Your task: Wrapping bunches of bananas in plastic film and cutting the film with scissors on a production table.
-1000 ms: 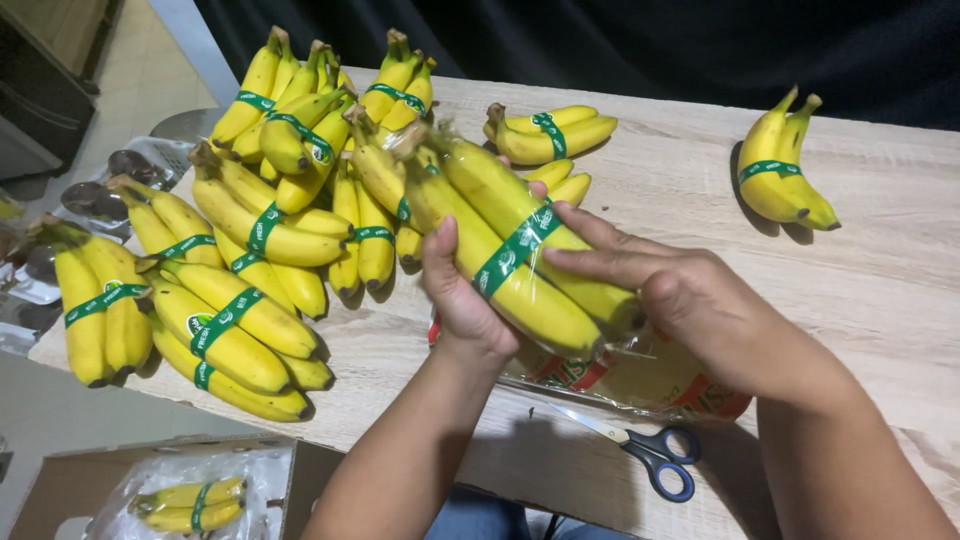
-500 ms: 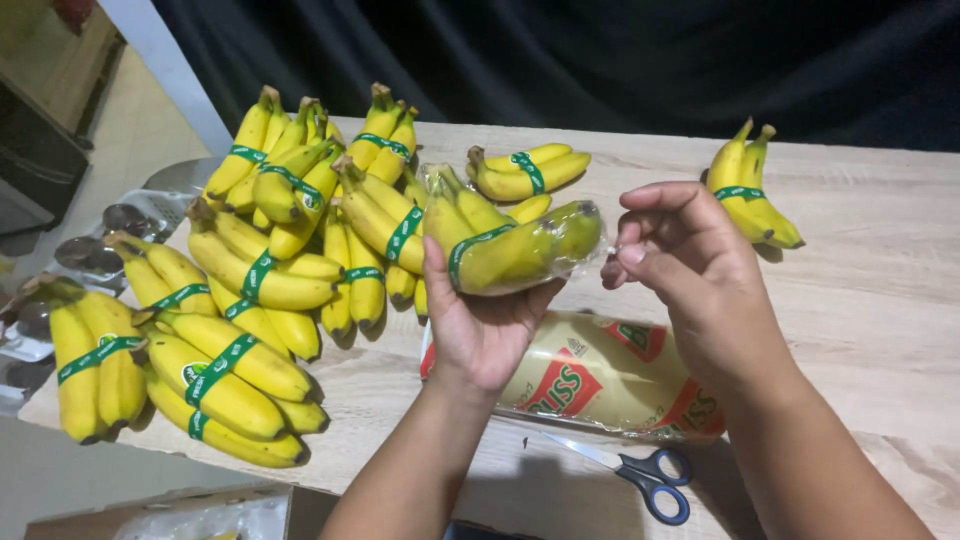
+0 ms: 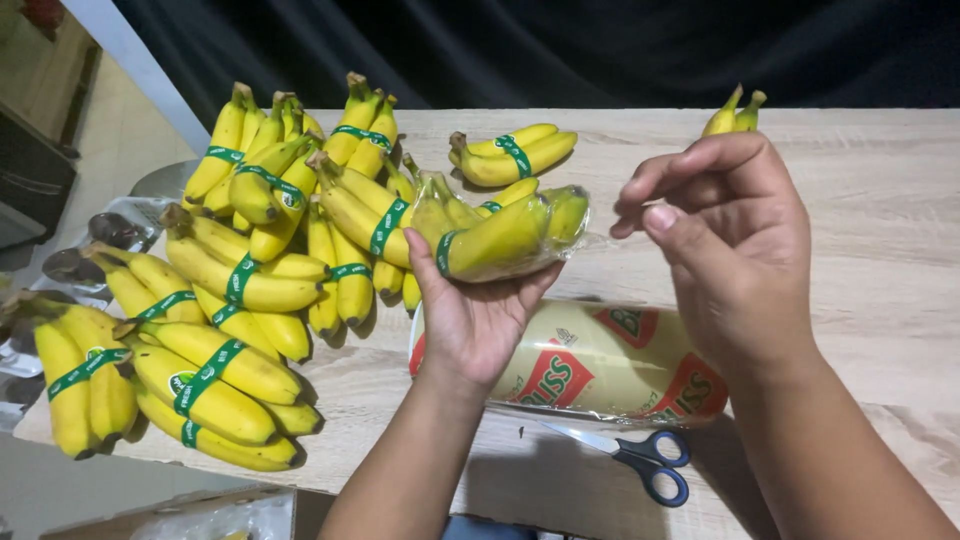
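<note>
Banana bunch (image 3: pixel 497 238): cradled on the upturned left hand (image 3: pixel 478 318), above the table (image 3: pixel 880 200); judged soft, bruisable, slippery under clear film; best supported from beneath.
Scissors (image 3: pixel 640 458): laid nearest, blue-handled.
Film roll (image 3: pixel 600 362): lying under both hands.
Right hand (image 3: pixel 735 235): fingers pinched together, apparently on stretched film.
Banded bunches (image 3: pixel 260 250): heaped at far left.

Light wood-grain table (image 3: pixel 880 190), dark backdrop behind its far edge. Many banded banana bunches (image 3: pixel 250 300) are piled on the left part, some overlapping. One small banded bunch (image 3: pixel 512 155) is laid apart near the far middle. Another small bunch (image 3: pixel 735 112) is seen at the far right. A roll of clear film (image 3: pixel 600 365) is laid near the front edge, blue-handled scissors (image 3: pixel 640 460) just beside it.
</note>
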